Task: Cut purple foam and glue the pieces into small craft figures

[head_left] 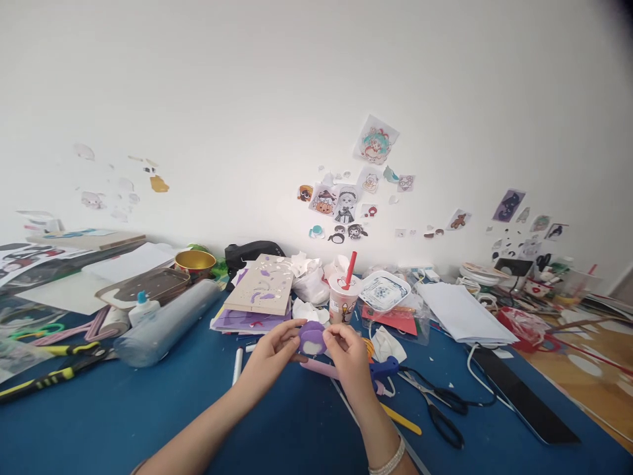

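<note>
A small rounded purple piece (312,338) with a pale patch is held up between both hands above the blue table. My left hand (278,344) pinches its left edge between thumb and fingers. On its right edge, the thumb and fingers of my right hand (345,343) are closed. Just below the piece lies a pink stick-like object (319,368), partly hidden by my right hand. Behind the hands stands a cup (342,300) with a red straw.
Black-handled scissors (438,400) and a yellow stick (401,419) lie right of my right hand. A speckled board (261,285) rests on purple sheets behind my left hand. Farther left are a clear roll (165,324), a glue bottle (143,309) and yellow-black pliers (59,376).
</note>
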A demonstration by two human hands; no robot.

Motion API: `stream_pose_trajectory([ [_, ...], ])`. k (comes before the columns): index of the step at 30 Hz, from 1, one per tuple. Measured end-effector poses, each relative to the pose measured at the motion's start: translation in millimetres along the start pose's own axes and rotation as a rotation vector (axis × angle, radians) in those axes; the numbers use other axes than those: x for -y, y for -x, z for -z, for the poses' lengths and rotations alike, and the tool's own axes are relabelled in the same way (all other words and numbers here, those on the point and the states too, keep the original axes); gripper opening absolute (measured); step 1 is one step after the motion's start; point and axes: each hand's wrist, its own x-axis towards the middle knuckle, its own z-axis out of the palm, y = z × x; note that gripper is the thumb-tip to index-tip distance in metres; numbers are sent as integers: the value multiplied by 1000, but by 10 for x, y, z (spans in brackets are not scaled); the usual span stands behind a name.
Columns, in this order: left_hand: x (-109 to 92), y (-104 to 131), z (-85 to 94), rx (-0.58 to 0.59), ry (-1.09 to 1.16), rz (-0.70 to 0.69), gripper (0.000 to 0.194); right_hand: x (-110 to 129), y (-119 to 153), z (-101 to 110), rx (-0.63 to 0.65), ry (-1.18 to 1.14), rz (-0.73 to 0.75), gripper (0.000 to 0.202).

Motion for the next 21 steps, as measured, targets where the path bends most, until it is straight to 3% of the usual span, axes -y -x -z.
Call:
stream_pose_trajectory([
  [4, -2, -4, -11, -1, -45, -6, 50, 67, -7, 19, -37, 117, 104, 16],
  [10, -9, 9, -30, -14, -74, -4, 50, 44, -22, 29, -42, 142, 100, 14],
  [21, -26, 28, -36, -20, -60, 8, 51, 46, 1, -32, 17, -145, -31, 17],
])
